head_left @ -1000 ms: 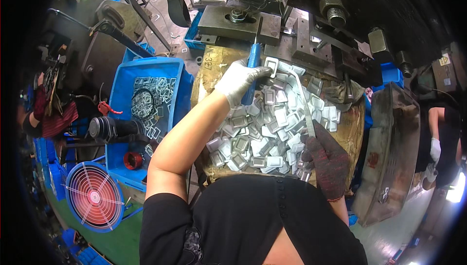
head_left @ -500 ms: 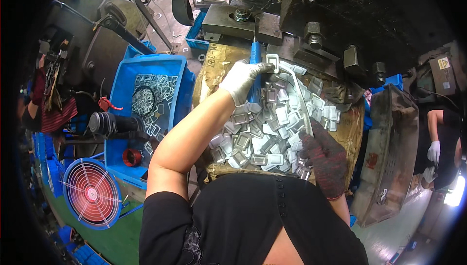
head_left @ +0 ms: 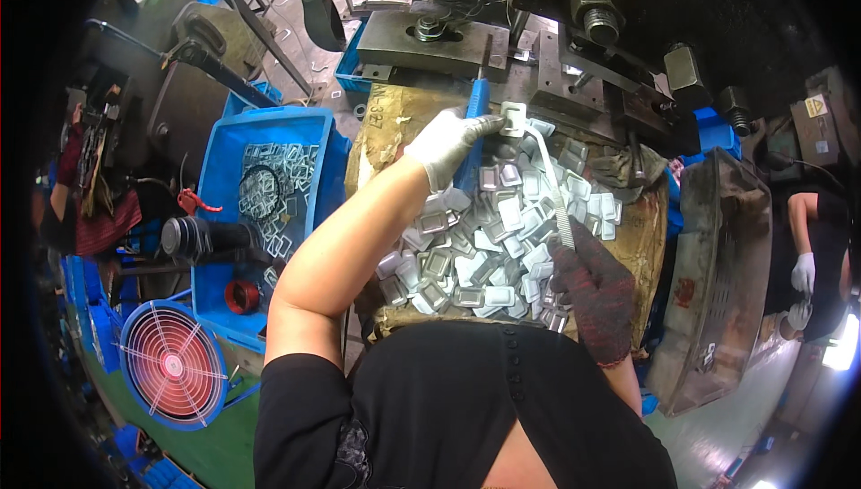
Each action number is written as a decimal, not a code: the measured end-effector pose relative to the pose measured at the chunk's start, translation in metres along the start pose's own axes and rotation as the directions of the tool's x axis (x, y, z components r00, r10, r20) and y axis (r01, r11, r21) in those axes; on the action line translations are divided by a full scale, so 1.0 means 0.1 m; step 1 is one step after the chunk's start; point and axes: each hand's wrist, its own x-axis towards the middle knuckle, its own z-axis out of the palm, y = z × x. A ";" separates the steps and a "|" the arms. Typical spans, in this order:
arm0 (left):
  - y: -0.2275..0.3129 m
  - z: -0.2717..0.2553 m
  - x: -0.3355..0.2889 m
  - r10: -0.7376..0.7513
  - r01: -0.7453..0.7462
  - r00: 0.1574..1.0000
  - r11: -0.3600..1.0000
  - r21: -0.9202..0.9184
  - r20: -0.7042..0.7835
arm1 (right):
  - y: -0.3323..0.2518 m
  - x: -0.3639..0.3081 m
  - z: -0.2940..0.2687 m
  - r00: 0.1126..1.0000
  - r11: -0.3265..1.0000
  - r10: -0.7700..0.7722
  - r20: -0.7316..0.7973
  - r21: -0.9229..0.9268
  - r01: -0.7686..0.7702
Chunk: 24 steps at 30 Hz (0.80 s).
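By the white-gloved left hand (head_left: 443, 145), a blue tool (head_left: 479, 99) is gripped and a tray (head_left: 514, 119) is pinched at the fingertips, near the far edge of the surface (head_left: 647, 236). By the dark-gloved right hand (head_left: 595, 287), tweezers (head_left: 556, 191) are clasped, bent tip beside the tray. Other trays (head_left: 509, 214) are heaped toward the near edge. Dark characters (head_left: 378, 109) are marked at the far left corner; beyond, a yellow triangle label (head_left: 815, 106) is seen.

Black press ram (head_left: 664, 4) higher again

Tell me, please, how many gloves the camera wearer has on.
2: a white glove on the left hand, a dark reddish glove on the right hand; both in view.
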 end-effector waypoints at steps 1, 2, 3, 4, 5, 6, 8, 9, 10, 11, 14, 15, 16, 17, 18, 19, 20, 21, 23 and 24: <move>0.07 0.02 0.04 -0.004 0.004 1.000 1.000 0.003 0.010 | 0.05 0.03 -0.03 0.998 1.000 -0.012 -0.059 0.003 0.012; 0.20 -0.02 0.09 0.008 -0.019 1.000 0.895 0.446 0.027 | 0.07 0.06 -0.06 0.994 1.000 -0.025 -0.108 0.003 0.026; 0.31 -0.06 0.18 0.011 -0.044 0.999 0.605 0.795 0.047 | 0.06 0.08 -0.10 0.994 1.000 -0.025 -0.108 0.004 0.026; 0.36 -0.11 0.34 0.219 -0.193 0.963 0.154 0.969 0.157 | 0.03 0.11 -0.14 0.986 1.000 -0.017 -0.167 -0.004 0.016; 0.56 0.07 0.33 0.158 -0.131 0.980 0.036 0.991 0.123 | 0.04 0.13 -0.20 0.973 1.000 -0.002 -0.232 -0.007 0.000; 0.67 0.18 0.39 0.168 -0.144 0.973 -0.077 0.987 0.155 | 0.05 0.15 -0.24 0.961 1.000 -0.020 -0.276 0.004 0.022; 0.85 0.32 0.53 0.111 -0.114 0.983 -0.274 0.955 0.149 | -0.01 0.18 -0.25 0.948 0.999 -0.031 -0.316 -0.035 0.021; 0.91 0.38 0.63 0.045 -0.084 0.993 -0.356 0.931 0.107 | -0.05 0.20 -0.25 0.937 0.997 -0.046 -0.347 -0.076 0.020; 0.97 0.48 0.68 -0.018 -0.059 0.998 -0.411 0.910 0.056 | -0.07 0.23 -0.25 0.936 0.997 -0.044 -0.350 -0.077 0.018; 0.98 0.50 0.67 -0.019 -0.059 0.998 -0.409 0.911 0.056 | -0.10 0.27 -0.25 0.941 0.997 -0.043 -0.335 -0.079 0.018; 0.88 0.49 0.60 0.239 -0.003 0.970 -0.118 0.993 0.031 | -0.16 0.38 -0.23 0.947 0.996 -0.055 -0.316 -0.086 0.029; 0.80 0.36 0.59 0.240 -0.001 0.970 -0.119 0.993 0.029 | -0.18 0.42 -0.21 0.951 0.995 -0.072 -0.301 -0.090 0.047; 0.73 0.21 0.58 0.356 -0.010 0.934 -0.061 0.998 0.031 | -0.21 0.47 -0.18 0.950 0.995 -0.072 -0.303 -0.089 0.047; 0.68 0.09 0.55 0.464 -0.029 0.885 -0.004 1.000 0.027 | -0.22 0.54 -0.17 0.957 0.995 -0.093 -0.276 -0.072 0.076; 0.59 -0.02 0.49 0.483 -0.061 0.874 0.000 0.998 0.054 | -0.23 0.60 -0.15 0.962 0.993 -0.115 -0.249 -0.053 0.104; 0.51 -0.12 0.38 0.503 -0.088 0.861 0.003 0.996 0.074 | -0.20 0.68 -0.13 0.962 0.993 -0.112 -0.248 -0.053 0.102; 0.46 -0.18 0.29 0.484 -0.102 0.869 -0.036 0.994 0.106 | -0.15 0.77 -0.11 0.955 0.993 -0.115 -0.274 -0.055 0.104; 0.40 -0.22 0.18 0.468 -0.076 0.875 -0.122 0.990 0.125 | -0.12 0.83 -0.11 0.946 0.993 -0.117 -0.302 -0.057 0.104; 0.27 -0.40 0.00 0.325 -0.014 0.944 -0.140 0.990 0.060 | -0.12 0.88 -0.06 0.945 0.986 -0.158 -0.286 -0.102 0.134; 0.13 -0.48 -0.02 0.361 -0.051 0.924 -0.206 0.977 0.125 | -0.11 0.89 -0.06 0.939 0.976 -0.194 -0.283 -0.150 0.157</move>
